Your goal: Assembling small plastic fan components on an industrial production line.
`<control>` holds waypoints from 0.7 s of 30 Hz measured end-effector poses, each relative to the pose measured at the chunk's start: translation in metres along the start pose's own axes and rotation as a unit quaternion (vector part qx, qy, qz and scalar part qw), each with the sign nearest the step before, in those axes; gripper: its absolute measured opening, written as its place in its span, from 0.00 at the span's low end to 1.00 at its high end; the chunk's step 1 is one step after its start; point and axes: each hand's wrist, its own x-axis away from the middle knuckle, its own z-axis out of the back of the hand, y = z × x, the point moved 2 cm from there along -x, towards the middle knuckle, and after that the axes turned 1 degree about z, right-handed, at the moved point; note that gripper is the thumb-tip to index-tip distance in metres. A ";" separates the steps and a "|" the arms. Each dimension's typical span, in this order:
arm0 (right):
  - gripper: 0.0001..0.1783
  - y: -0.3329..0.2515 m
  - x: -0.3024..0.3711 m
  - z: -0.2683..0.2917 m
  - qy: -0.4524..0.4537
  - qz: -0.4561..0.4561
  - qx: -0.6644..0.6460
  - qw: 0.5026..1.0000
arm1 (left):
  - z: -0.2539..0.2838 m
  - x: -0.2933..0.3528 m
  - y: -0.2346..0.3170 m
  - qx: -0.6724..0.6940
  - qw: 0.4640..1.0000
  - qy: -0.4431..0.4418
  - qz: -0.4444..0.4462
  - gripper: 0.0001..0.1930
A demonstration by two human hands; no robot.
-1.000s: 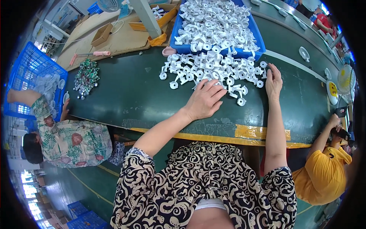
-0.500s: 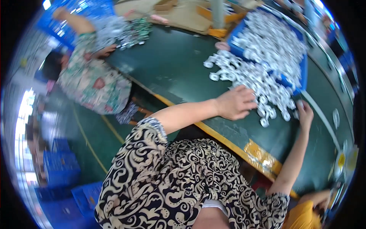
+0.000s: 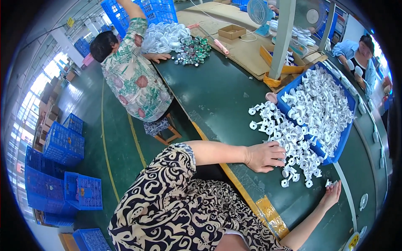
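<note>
A heap of small white plastic parts (image 3: 289, 144), each with a round ring end, spreads over the dark green table top. At its near left edge lies my left hand (image 3: 266, 157), palm down, fingers bent loosely and tips against the outermost parts. Whether a part is under those fingers is hidden. My right hand (image 3: 333, 193) is just right of the heap, close to the table, its fingertips pinched on one white plastic part (image 3: 328, 183). Behind the heap, a blue bin (image 3: 344, 144) is piled with more of the same parts.
A metal post (image 3: 283, 46) rises behind the bin. At the far left, a person (image 3: 134, 79) reaches into a blue crate (image 3: 157, 11) beside clear plastic baskets and green pieces. Another person (image 3: 356, 58) sits across a conveyor at right. Blue crates (image 3: 63, 140) stand on the floor.
The view has swung and sharpened, so heap, bin and both hands appear lower. My left hand stays at the heap's edge; my right hand remains beside the heap, its pinched part now visible.
</note>
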 end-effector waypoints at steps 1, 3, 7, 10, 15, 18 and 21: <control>0.22 0.001 -0.001 0.001 0.006 0.002 0.004 1.000 | 0.000 -0.001 -0.001 0.000 1.000 0.006 0.000 0.26; 0.20 0.000 -0.004 0.009 0.045 0.024 -0.015 0.999 | -0.001 -0.002 -0.004 0.009 1.000 0.013 0.002 0.25; 0.19 0.000 -0.001 0.019 0.085 0.046 0.005 0.995 | -0.003 -0.004 -0.009 0.053 0.998 -0.003 0.018 0.26; 0.16 -0.006 0.028 0.012 0.094 0.058 0.017 0.994 | 0.003 -0.005 -0.009 0.079 0.996 0.023 0.031 0.28; 0.09 -0.020 0.110 0.020 0.157 0.030 0.012 0.987 | 0.003 -0.004 -0.011 0.103 0.993 0.053 0.009 0.28; 0.09 -0.027 0.143 0.025 0.180 0.026 0.023 0.983 | 0.002 -0.004 -0.011 0.133 0.990 0.043 0.009 0.25; 0.09 -0.033 0.149 0.009 0.222 0.051 0.038 0.973 | 0.002 -0.006 -0.010 0.128 0.991 0.016 0.035 0.20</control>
